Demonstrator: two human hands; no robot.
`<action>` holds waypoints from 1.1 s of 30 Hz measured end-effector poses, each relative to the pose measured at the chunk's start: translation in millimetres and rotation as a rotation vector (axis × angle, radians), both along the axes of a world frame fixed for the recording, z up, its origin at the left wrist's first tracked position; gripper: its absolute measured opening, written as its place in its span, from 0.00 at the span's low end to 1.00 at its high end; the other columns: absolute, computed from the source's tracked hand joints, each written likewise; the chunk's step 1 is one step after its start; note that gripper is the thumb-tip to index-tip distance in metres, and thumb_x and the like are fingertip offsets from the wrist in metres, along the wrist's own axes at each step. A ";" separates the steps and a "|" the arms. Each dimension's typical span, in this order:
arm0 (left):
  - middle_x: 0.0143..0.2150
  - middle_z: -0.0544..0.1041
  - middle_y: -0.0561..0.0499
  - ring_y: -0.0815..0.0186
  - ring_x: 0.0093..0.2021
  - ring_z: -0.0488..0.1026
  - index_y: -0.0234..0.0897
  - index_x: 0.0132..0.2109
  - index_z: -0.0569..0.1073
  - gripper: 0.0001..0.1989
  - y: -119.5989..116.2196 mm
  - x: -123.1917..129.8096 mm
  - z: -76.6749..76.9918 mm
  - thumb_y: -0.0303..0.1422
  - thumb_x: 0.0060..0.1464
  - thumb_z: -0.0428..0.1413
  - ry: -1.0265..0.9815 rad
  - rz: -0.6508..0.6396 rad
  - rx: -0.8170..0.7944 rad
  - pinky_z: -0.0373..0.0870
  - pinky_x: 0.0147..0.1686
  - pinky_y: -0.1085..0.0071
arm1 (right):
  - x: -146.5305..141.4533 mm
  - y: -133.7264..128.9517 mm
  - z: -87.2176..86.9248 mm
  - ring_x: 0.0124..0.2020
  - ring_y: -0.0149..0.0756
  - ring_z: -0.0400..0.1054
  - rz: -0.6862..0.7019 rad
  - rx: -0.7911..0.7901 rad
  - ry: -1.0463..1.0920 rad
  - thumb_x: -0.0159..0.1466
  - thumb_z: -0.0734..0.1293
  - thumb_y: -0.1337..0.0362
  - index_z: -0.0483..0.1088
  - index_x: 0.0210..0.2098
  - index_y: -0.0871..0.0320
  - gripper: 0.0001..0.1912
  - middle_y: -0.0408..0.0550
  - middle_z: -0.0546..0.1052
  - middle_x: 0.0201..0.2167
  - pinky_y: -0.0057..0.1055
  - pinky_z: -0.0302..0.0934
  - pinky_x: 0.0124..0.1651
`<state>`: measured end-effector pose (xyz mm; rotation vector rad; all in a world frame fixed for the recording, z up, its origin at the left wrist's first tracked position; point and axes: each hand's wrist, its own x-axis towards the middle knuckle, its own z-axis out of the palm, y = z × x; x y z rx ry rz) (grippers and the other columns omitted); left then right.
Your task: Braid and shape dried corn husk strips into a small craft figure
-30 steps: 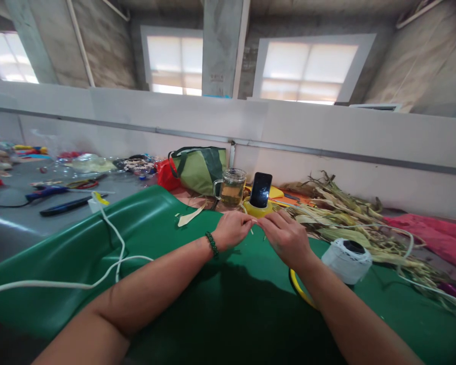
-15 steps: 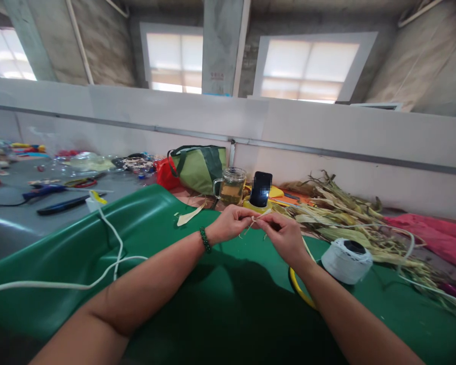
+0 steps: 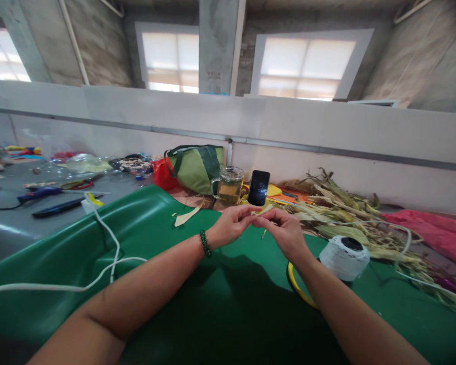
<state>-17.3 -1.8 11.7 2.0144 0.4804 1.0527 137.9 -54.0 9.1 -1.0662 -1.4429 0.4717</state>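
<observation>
My left hand (image 3: 230, 226) and my right hand (image 3: 285, 230) meet above the green mat (image 3: 228, 274), fingertips pinched together. Between them is a small pale strip of dried corn husk (image 3: 264, 210), mostly covered by the fingers. A green bead bracelet (image 3: 204, 243) circles my left wrist. On the mat left of the hands lies another cream husk piece (image 3: 188, 216). To the right of my right hand stands a spool of white thread (image 3: 340, 261), and a yellow ring-shaped thing (image 3: 299, 286) shows partly beneath my right forearm.
Behind the hands stand a glass mug of amber liquid (image 3: 231, 190), a phone (image 3: 259, 188) and a green bag (image 3: 197, 167). Dried husks (image 3: 338, 205) lie heaped at right beside pink cloth (image 3: 429, 233). A white cable (image 3: 61, 287) crosses the mat; a glue gun (image 3: 41, 194) lies left.
My fingers have closed in around the husk strip, and the loose ends that hung below them show less. The view has shifted slightly; the phone screen now looks dark.
</observation>
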 end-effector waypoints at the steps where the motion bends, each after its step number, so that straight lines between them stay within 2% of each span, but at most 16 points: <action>1: 0.28 0.75 0.51 0.70 0.28 0.69 0.31 0.44 0.72 0.14 0.0 1.1 -0.9 0.35 0.54 0.55 -0.015 0.015 -0.038 0.63 0.27 0.76 | -0.4 0.3 -0.3 0.24 0.35 0.70 0.001 0.008 0.012 0.50 0.73 0.59 0.73 0.21 0.56 0.08 0.45 0.77 0.21 0.31 0.65 0.29; 4: 0.21 0.66 0.58 0.75 0.21 0.61 0.33 0.40 0.66 0.13 -0.1 4.1 -3.1 0.37 0.52 0.56 -0.061 0.019 -0.151 0.55 0.22 0.78 | -1.5 1.2 -1.2 0.23 0.35 0.70 -0.014 0.039 0.020 0.49 0.73 0.59 0.73 0.20 0.56 0.09 0.45 0.77 0.21 0.31 0.65 0.28; 8: 0.21 0.66 0.58 0.76 0.22 0.62 0.34 0.33 0.63 0.16 0.4 7.5 -5.1 0.42 0.48 0.59 -0.127 -0.005 -0.303 0.56 0.23 0.78 | -2.0 1.6 -3.9 0.25 0.36 0.71 -0.064 0.106 -0.029 0.52 0.71 0.60 0.73 0.21 0.56 0.07 0.45 0.77 0.22 0.33 0.66 0.31; 11: 0.20 0.67 0.57 0.75 0.22 0.63 0.32 0.29 0.66 0.19 1.5 7.7 -5.2 0.46 0.46 0.59 -0.093 -0.069 -0.403 0.60 0.25 0.77 | -1.0 0.5 -5.8 0.27 0.36 0.72 -0.098 0.169 -0.125 0.54 0.69 0.63 0.72 0.22 0.56 0.05 0.45 0.78 0.24 0.34 0.66 0.33; 13: 0.20 0.69 0.55 0.75 0.22 0.64 0.31 0.27 0.70 0.20 2.1 6.1 -4.3 0.47 0.45 0.60 -0.059 -0.096 -0.405 0.61 0.26 0.76 | -0.4 -0.8 -6.5 0.27 0.36 0.72 -0.137 0.217 -0.238 0.54 0.68 0.65 0.72 0.22 0.56 0.05 0.45 0.78 0.24 0.34 0.66 0.34; 16: 0.21 0.71 0.53 0.75 0.22 0.63 0.30 0.27 0.74 0.21 2.7 3.6 -2.6 0.47 0.41 0.62 -0.046 -0.074 -0.365 0.60 0.25 0.76 | -1.0 -1.9 -7.2 0.28 0.36 0.71 -0.179 0.294 -0.370 0.56 0.66 0.67 0.71 0.22 0.55 0.07 0.45 0.77 0.24 0.34 0.65 0.34; 21: 0.22 0.73 0.52 0.74 0.23 0.65 0.29 0.28 0.77 0.24 3.4 3.5 -2.0 0.49 0.37 0.64 -0.126 -0.035 -0.482 0.64 0.28 0.75 | -5.4 -2.2 -7.7 0.32 0.37 0.72 -0.187 0.425 -0.431 0.57 0.66 0.68 0.70 0.22 0.55 0.08 0.47 0.77 0.29 0.35 0.66 0.37; 23: 0.20 0.73 0.52 0.74 0.22 0.65 0.29 0.26 0.77 0.23 3.9 3.1 -1.1 0.49 0.37 0.63 -0.115 -0.022 -0.442 0.64 0.26 0.75 | -5.7 -3.1 -6.4 0.32 0.38 0.72 -0.174 0.408 -0.443 0.58 0.66 0.67 0.70 0.22 0.54 0.08 0.47 0.77 0.28 0.36 0.66 0.37; 27: 0.19 0.72 0.52 0.74 0.22 0.65 0.29 0.22 0.75 0.20 5.2 -1.0 2.6 0.46 0.44 0.60 -0.025 0.006 -0.227 0.61 0.24 0.76 | -2.3 -3.9 -3.7 0.29 0.36 0.72 -0.093 0.260 -0.451 0.61 0.65 0.63 0.72 0.25 0.56 0.09 0.46 0.78 0.26 0.33 0.64 0.34; 30: 0.19 0.73 0.51 0.73 0.22 0.65 0.29 0.22 0.74 0.20 6.3 -3.9 4.1 0.44 0.47 0.58 0.025 0.015 -0.144 0.61 0.25 0.76 | 0.2 -1.9 -4.9 0.26 0.35 0.71 -0.060 0.183 -0.424 0.62 0.65 0.62 0.72 0.26 0.56 0.10 0.45 0.78 0.24 0.31 0.63 0.31; 33: 0.20 0.73 0.50 0.73 0.22 0.65 0.29 0.22 0.74 0.19 7.4 -4.1 3.5 0.44 0.47 0.58 0.018 0.036 -0.156 0.62 0.25 0.76 | -0.6 -0.7 -7.4 0.27 0.36 0.70 -0.148 0.260 -0.472 0.62 0.65 0.63 0.72 0.28 0.56 0.07 0.46 0.77 0.25 0.32 0.64 0.32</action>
